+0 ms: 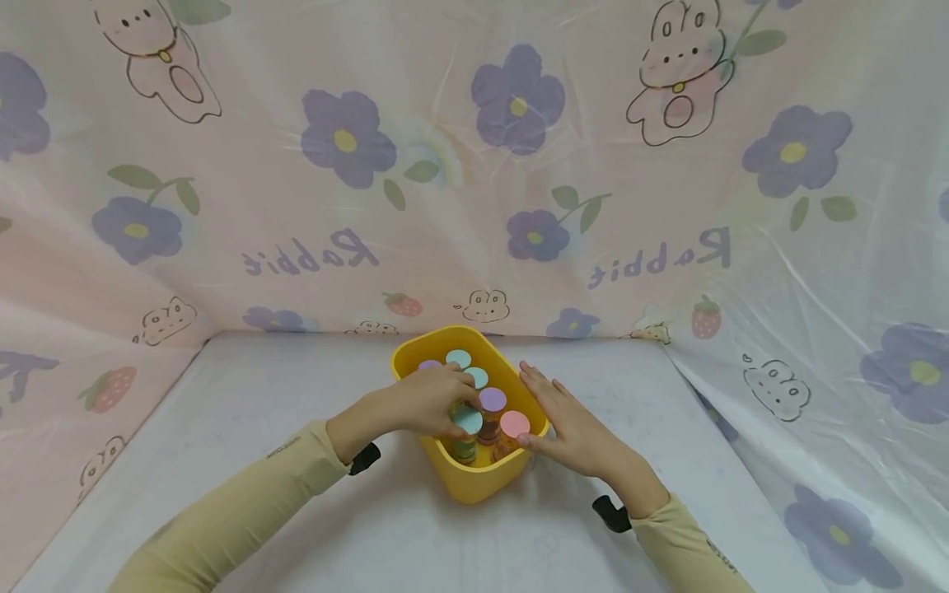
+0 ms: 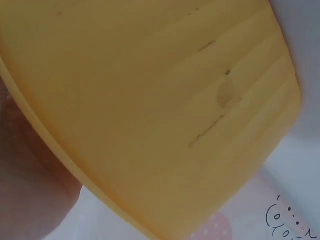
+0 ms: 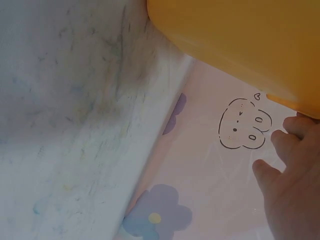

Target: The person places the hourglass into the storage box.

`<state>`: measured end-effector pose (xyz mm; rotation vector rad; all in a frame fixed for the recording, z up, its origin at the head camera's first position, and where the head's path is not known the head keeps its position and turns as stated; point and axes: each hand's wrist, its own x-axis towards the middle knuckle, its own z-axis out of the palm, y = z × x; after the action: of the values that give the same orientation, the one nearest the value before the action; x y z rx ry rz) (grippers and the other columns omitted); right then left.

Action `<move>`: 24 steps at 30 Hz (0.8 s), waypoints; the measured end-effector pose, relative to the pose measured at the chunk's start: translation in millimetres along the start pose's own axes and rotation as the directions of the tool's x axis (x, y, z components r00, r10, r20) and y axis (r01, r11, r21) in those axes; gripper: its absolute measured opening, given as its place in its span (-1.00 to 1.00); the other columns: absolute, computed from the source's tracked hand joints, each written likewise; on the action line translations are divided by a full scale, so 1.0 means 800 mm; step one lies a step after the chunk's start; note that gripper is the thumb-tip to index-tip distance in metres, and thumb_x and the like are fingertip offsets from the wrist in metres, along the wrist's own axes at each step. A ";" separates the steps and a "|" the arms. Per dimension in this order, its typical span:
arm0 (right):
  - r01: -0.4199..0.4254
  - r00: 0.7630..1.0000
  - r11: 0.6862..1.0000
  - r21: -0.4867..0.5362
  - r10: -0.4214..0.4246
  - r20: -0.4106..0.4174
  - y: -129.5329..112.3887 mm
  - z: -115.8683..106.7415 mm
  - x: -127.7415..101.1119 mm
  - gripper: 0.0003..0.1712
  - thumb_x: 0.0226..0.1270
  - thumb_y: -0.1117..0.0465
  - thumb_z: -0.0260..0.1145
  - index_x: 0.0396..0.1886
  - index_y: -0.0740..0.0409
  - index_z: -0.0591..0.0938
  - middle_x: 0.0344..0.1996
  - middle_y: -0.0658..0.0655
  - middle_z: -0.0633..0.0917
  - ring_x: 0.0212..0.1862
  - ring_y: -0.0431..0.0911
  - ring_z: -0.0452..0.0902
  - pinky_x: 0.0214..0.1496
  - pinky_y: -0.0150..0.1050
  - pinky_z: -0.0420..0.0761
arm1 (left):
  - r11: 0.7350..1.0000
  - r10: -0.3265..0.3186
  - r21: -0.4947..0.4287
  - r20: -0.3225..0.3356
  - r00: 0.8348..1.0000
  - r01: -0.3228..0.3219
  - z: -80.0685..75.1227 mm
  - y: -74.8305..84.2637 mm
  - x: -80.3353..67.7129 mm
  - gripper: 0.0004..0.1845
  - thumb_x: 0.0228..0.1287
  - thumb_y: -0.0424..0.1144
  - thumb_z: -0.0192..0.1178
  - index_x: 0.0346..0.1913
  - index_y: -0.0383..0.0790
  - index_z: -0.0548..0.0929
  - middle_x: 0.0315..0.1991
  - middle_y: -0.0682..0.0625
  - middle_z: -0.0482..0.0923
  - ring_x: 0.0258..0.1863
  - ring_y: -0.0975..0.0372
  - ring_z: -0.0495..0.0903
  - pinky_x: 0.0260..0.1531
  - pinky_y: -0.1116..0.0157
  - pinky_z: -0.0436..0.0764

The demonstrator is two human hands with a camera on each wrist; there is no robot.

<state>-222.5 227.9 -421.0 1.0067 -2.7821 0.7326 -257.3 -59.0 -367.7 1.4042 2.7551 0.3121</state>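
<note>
A yellow bin (image 1: pixel 474 486) stands on the white table and holds several small clear jars with round pastel lids. My left hand (image 1: pixel 426 399) reaches over the near left rim. Its thumb and fingers pinch a jar with a light teal lid (image 1: pixel 468 420) in the near part of the bin. Beside it stand a jar with a purple lid (image 1: pixel 493 399) and one with a pink lid (image 1: pixel 515 425). My right hand (image 1: pixel 574 424) is at the right rim, fingers spread and fairly straight, thumb tip by the pink lid. In the left wrist view the bin wall (image 2: pixel 150 100) hides the jars.
More lids, two light blue (image 1: pixel 458 358) and one purple (image 1: pixel 429 365), show at the bin's far end. A patterned curtain (image 1: pixel 445 206) hangs behind the white table (image 1: pixel 296 387) and along its sides.
</note>
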 end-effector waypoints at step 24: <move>-0.019 1.000 1.000 0.016 0.019 0.011 -0.002 -0.002 0.000 0.10 0.46 -0.28 0.28 0.71 0.12 0.01 0.69 0.01 -0.02 0.67 -0.01 -0.09 0.67 0.17 -0.07 | 0.999 -0.049 -0.024 -0.001 0.999 0.048 0.002 0.000 0.008 -0.64 0.09 -0.01 0.61 -0.07 -0.02 0.83 -0.18 0.20 0.75 -0.17 0.24 0.45 -0.22 0.31 0.49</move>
<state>-221.9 227.6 -419.3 0.9911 -2.8030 0.7548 -261.0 -53.4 -369.0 1.3301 2.7720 0.3425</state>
